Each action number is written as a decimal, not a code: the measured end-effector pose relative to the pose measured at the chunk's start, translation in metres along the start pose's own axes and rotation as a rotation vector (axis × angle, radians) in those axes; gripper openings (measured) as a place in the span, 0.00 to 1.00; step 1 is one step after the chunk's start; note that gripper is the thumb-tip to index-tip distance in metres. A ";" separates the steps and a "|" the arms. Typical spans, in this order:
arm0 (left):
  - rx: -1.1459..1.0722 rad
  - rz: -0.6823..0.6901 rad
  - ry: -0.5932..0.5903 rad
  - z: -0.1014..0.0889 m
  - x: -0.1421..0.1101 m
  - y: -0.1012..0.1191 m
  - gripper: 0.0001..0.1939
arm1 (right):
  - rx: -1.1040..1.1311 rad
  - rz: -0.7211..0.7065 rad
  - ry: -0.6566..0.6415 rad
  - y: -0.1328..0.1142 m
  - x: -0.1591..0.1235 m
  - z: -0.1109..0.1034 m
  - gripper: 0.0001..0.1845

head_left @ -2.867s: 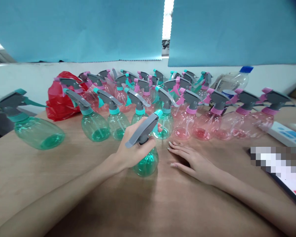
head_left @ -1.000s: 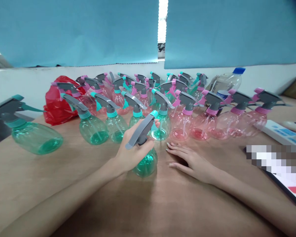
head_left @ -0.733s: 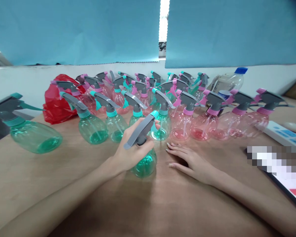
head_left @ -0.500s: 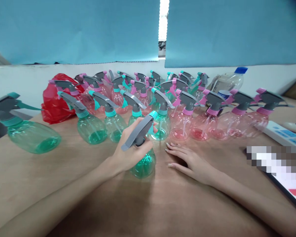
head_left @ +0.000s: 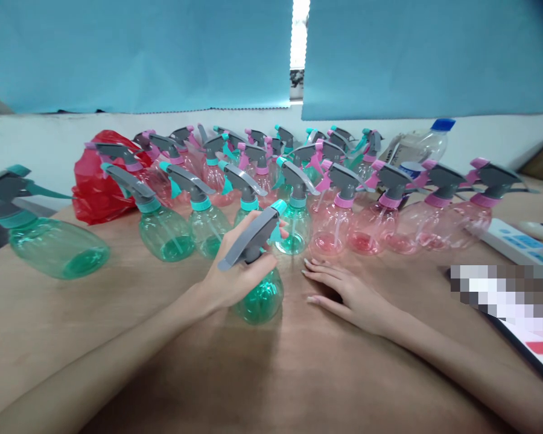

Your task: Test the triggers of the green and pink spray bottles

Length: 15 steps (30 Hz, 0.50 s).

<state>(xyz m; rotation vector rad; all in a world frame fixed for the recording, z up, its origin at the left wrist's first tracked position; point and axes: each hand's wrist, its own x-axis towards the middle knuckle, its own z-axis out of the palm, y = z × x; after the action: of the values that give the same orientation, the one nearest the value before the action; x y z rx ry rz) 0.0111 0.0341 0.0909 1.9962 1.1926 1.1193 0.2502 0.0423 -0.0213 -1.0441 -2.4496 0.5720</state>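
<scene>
Your view has shifted slightly; your left hand [head_left: 228, 274] clamps one green sprayer [head_left: 260, 301] before front-row four green bottles [head_left: 167, 238] and four pink bottles [head_left: 329, 232], right hand [head_left: 346, 292] lying on the surface [head_left: 308, 374], fingers apart.

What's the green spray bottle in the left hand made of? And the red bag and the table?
Green spray bottle in the left hand: probably glossy, see-through plastic; light passes through and glints on it.
Red bag: looks like thin, shiny plastic, because it's crinkled.
Table: brown, smooth, softly shiny; maybe wood or a wood-look covering, I can't tell.
</scene>
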 end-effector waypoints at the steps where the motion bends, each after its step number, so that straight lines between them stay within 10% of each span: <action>1: 0.001 0.005 -0.007 0.000 0.000 0.000 0.14 | 0.001 0.000 0.006 0.000 0.000 0.000 0.28; 15: 0.016 -0.029 0.036 0.002 -0.002 -0.003 0.19 | 0.009 -0.004 0.014 0.000 0.000 0.000 0.28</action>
<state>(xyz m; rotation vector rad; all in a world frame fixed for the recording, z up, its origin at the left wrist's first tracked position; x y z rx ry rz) 0.0110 0.0333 0.0869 1.9721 1.2484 1.1387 0.2503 0.0420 -0.0212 -1.0355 -2.4347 0.5723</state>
